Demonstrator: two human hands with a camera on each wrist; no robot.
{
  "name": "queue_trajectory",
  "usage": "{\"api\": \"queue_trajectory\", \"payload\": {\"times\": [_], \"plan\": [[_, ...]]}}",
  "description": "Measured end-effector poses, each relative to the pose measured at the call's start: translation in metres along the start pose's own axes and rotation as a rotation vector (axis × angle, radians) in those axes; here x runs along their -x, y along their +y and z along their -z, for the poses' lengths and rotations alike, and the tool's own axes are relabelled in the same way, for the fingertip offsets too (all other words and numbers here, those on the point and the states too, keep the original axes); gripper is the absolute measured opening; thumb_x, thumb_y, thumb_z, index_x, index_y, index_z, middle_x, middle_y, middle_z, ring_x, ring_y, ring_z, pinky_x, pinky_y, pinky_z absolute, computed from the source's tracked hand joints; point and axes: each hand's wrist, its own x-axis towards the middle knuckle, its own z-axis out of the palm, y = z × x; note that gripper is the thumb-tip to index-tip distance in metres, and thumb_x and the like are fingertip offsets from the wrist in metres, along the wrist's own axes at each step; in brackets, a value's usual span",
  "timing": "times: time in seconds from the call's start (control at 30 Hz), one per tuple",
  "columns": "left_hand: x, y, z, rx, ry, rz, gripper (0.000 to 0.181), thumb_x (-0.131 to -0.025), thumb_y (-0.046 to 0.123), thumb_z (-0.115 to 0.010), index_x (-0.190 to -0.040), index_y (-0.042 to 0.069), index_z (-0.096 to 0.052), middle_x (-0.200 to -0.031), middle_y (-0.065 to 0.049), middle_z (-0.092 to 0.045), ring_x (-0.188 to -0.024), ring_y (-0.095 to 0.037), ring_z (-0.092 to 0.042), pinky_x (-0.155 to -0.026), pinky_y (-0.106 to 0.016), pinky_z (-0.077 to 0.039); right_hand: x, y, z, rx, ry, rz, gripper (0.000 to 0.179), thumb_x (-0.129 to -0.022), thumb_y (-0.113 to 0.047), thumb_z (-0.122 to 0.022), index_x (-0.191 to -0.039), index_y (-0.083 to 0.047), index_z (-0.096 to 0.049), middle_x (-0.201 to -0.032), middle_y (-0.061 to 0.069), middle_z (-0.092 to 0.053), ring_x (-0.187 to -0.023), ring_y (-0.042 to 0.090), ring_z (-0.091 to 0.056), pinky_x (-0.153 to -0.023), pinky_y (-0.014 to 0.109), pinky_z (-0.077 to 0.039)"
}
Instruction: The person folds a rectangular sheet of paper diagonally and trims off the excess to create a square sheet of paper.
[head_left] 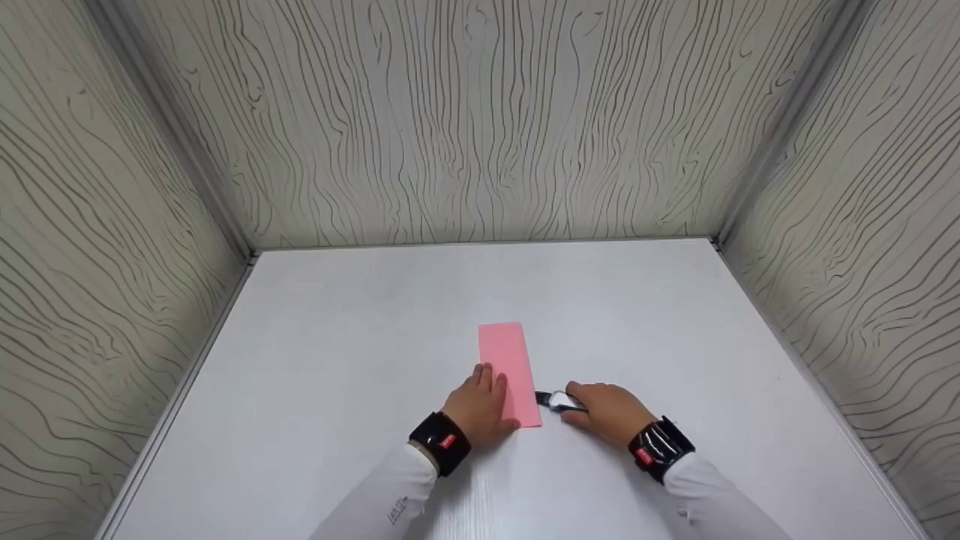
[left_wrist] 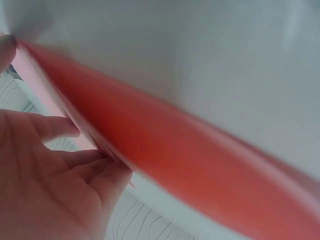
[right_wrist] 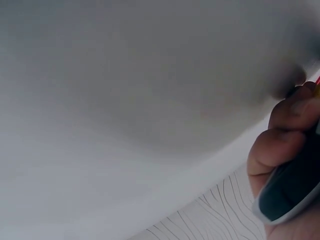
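A narrow folded sheet of pink paper (head_left: 504, 349) lies lengthwise on the white table. My left hand (head_left: 484, 409) rests on its lower left part, fingers extended and thumb near the bottom edge. In the left wrist view the fingertips touch the edge of the paper (left_wrist: 150, 140), whose layers gap apart along the fold. My right hand (head_left: 611, 412) grips a small black and white stapler (head_left: 556, 400), its dark front end right at the paper's right edge. Curled fingers wrap the stapler's dark body (right_wrist: 287, 192) in the right wrist view.
The white tabletop (head_left: 360, 315) spreads around both hands. Wood-patterned panels enclose it at the back (head_left: 480, 150), left (head_left: 90, 285) and right (head_left: 877, 247), with grey metal strips along the corners. Black bands circle both wrists.
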Motion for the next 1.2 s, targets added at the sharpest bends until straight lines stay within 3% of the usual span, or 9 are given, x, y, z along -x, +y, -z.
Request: {"api": "queue_trajectory", "payload": {"times": [0.6,0.77,1.2], "plan": [[-0.0018,0.0008,-0.0005,0.041,-0.016,0.005,0.08,-0.105,0.056,-0.064,-0.16,0.0,-0.05,-0.165,-0.029,-0.048,-0.155,-0.043,-0.048,-0.126,-0.043,-0.044,-0.0009,0.0012,-0.0018,0.049,0.026,-0.053,0.026,-0.102,-0.038,-0.075,-0.105,-0.016,-0.06,-0.075,-0.009,-0.048,-0.067,0.01,-0.043,-0.063,0.03,-0.038],[-0.0013,0.0,0.0001,0.028,-0.009,0.006,0.08,-0.104,0.055,-0.066,-0.159,0.0,-0.052,-0.164,-0.028,-0.05,-0.153,-0.043,-0.05,-0.124,-0.043,-0.047,-0.0041,-0.0027,-0.0024,0.035,0.045,-0.022,0.026,-0.103,-0.036,-0.074,-0.105,-0.015,-0.059,-0.076,-0.008,-0.05,-0.068,0.01,-0.044,-0.063,0.03,-0.04],[-0.001,-0.0005,-0.0012,0.018,0.004,0.003,0.08,-0.103,0.056,-0.066,-0.157,-0.001,-0.053,-0.162,-0.028,-0.052,-0.152,-0.043,-0.051,-0.123,-0.041,-0.047,-0.0068,-0.0042,-0.0004,0.002,0.025,-0.057,0.024,-0.103,-0.034,-0.075,-0.102,-0.016,-0.059,-0.075,-0.008,-0.048,-0.068,0.012,-0.045,-0.063,0.031,-0.039]]}}
